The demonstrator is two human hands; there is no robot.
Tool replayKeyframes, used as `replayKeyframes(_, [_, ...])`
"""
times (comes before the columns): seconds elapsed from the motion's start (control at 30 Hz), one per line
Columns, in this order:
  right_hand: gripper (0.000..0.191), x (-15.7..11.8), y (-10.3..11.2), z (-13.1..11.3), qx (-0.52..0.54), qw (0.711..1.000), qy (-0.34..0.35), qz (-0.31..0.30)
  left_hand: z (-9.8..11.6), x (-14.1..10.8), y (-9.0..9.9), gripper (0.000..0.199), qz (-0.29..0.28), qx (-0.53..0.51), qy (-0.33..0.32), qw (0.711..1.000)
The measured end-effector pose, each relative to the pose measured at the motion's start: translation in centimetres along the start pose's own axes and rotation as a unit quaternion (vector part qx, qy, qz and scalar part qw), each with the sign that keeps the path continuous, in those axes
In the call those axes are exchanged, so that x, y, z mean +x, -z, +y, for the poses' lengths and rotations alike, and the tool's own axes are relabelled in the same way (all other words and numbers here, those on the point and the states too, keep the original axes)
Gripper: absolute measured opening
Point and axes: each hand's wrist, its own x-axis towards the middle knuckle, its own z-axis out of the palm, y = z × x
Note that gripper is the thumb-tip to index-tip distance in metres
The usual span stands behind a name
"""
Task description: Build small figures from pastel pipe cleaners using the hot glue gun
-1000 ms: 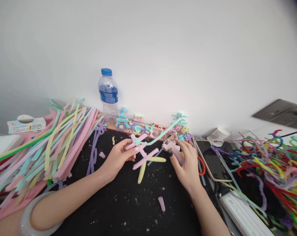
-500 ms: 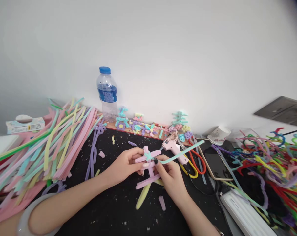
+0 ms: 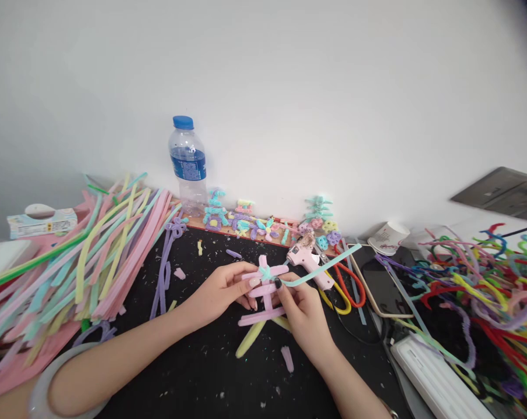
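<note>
Between both hands is a pink fuzzy-stick figure (image 3: 268,301) with several crossbars and a mint wrap near its top. My left hand (image 3: 232,285) pinches its left side, thumb on the upper bars. From the right, my right hand (image 3: 301,299) holds the figure by the same bars with thumb and fingers. A long mint strip (image 3: 328,267) runs from the figure out over the right hand, its far end free. Yellow-green pieces (image 3: 251,338) show beneath the lowest pink bar.
Fuzzy sticks (image 3: 115,244) lie heaped at left, more (image 3: 499,297) at right. A bottle (image 3: 188,169) stands by the wall. A pink glue gun (image 3: 309,259), scissors (image 3: 353,285), phone (image 3: 383,288), paper cup (image 3: 389,237) and white power strip (image 3: 433,372) lie to the right.
The pink figure has turned slightly, so its crossbars lie more level. My left thumb has shifted up and left along the bars. The mint strip's free end is slightly higher.
</note>
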Motion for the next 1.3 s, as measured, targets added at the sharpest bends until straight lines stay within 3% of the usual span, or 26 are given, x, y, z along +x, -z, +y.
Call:
replayKeyframes(0.13, [0.019, 0.1, 0.4, 0.1, -0.011, 1.000, 0.000, 0.026, 0.3, -0.1, 0.1, 0.031, 0.040, -0.004, -0.012, 0.999])
replayKeyframes(0.3, [0.019, 0.4, 1.1, 0.4, -0.020, 0.998, 0.015, 0.061, 0.7, 0.4, 1.1, 0.029, 0.203, -0.009, -0.055, 0.978])
replayKeyframes(0.43, [0.020, 0.6, 1.4, 0.6, -0.028, 0.996, 0.019, 0.081, 0.4, 0.8, 1.7, 0.028, 0.250, 0.003, -0.042, 0.967])
replayKeyframes(0.63, [0.021, 0.7, 1.4, 0.7, 0.017, 0.997, 0.011, 0.073, 0.4, 0.7, 1.6, 0.022, 0.192, 0.042, -0.019, 0.980])
replayKeyframes(0.8, [0.021, 0.7, 1.4, 0.5, 0.034, 0.997, 0.013, 0.067, 0.7, 0.5, 1.2, 0.032, 0.073, 0.003, 0.029, 0.997])
replayKeyframes(0.97, [0.018, 0.4, 1.0, 0.1, 0.007, 0.999, 0.019, 0.050, 0.2, 0.1, 0.2, 0.038, -0.026, 0.025, 0.028, 0.999])
replayKeyframes(1.07, [0.018, 0.1, 0.6, -0.1, -0.002, 0.999, 0.019, 0.041, -0.2, -0.2, -0.5, 0.039, -0.038, 0.009, 0.026, 0.999])
replayKeyframes(1.3, [0.020, -0.4, 0.1, -0.4, -0.035, 0.998, 0.033, 0.033, -0.1, -0.6, -1.2, 0.034, -0.008, 0.031, 0.007, 0.999])
